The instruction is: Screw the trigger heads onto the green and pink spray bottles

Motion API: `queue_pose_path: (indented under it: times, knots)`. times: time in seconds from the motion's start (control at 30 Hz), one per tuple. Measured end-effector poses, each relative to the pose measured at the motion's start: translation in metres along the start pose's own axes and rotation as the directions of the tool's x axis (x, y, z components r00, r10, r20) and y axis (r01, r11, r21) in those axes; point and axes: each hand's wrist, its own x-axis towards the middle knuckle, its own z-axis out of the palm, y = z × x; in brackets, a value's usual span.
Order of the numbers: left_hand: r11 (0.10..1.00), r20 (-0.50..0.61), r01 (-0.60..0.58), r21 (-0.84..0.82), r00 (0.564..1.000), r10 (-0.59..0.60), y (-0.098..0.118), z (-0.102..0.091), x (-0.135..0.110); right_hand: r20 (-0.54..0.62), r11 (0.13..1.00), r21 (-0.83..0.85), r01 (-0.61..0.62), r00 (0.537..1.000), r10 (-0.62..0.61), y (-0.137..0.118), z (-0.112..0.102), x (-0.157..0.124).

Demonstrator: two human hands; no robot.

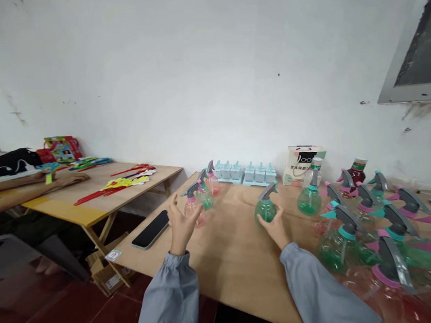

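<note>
My left hand point(182, 222), fingers spread and curved, is just in front of a clear pink spray bottle point(197, 215) with a grey trigger head. The thumb overlaps the bottle in view; whether it touches cannot be made out. My right hand point(276, 226) has thumb and fingers around the lower body of a green spray bottle point(264, 209), which is upright on the brown table point(235, 248). Behind the pink bottle stand a second green spray bottle point(205, 197) and another pink one point(213, 183), lined up toward the wall.
Many spray bottles point(341, 246) crowd the table's right side. At the back are light-blue popsicle moulds point(259, 174) and a paper bag point(299, 166). A phone point(151, 230) lies at the left edge. Another person's hands point(70, 180) rest on a neighbouring table with colourful gloves point(124, 182).
</note>
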Motion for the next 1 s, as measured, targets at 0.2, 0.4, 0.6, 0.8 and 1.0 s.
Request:
queue_pose_path:
  times: [0.2, 0.4, 0.6, 0.8, 1.0]
  knots:
    - [0.996, 0.09, 0.035, 0.082, 0.995, -0.042, -0.045, 0.035, 0.003, -0.174, 0.988, -0.153, -0.029, 0.985, 0.002, 0.021, -0.013, 0.034]
    - [0.976, 0.133, -0.037, 0.214, 0.991, 0.008, -0.053, 0.052, -0.006, -0.285, 0.973, -0.192, -0.125, 0.956, 0.067, 0.039, -0.016, 0.054]
    - [0.884, 0.147, -0.008, 0.467, 0.987, -0.069, -0.038, 0.05, -0.004, -0.32, 0.969, -0.166, -0.18, 0.94, 0.12, 0.053, -0.014, 0.067]
    - [0.816, 0.208, -0.069, 0.575, 0.976, -0.065, -0.034, 0.037, -0.001, -0.32, 0.974, -0.119, -0.194, 0.936, 0.148, 0.055, -0.011, 0.054]
    - [0.781, 0.439, -0.257, 0.569, 0.898, -0.025, -0.016, 0.004, -0.009, -0.227, 0.983, -0.064, -0.171, 0.962, 0.153, 0.045, -0.02, 0.015]
